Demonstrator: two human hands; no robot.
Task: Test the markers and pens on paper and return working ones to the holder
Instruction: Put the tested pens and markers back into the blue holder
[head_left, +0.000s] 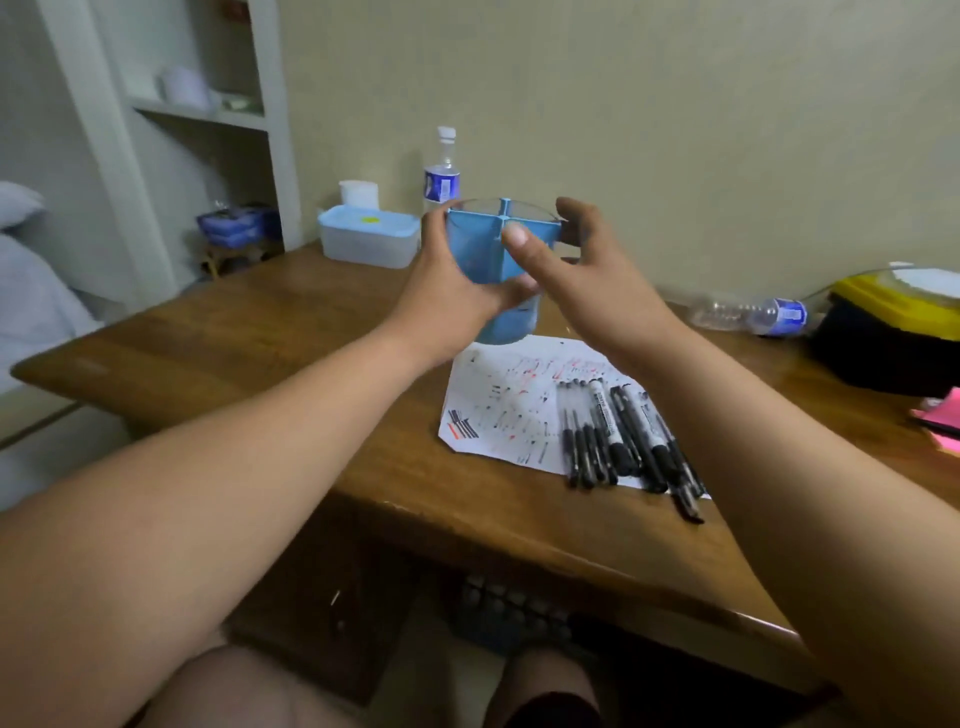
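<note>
Here, holder (479, 249) gripped between left hand (445, 292) and right hand (587, 280).

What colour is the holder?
The holder is light blue; the head view shows it best.

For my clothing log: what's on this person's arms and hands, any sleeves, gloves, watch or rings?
Nothing worn shows. The left forearm and right forearm are bare to the frame edge, no sleeves. The left hand and right hand have no gloves, watch or rings in view.
</note>
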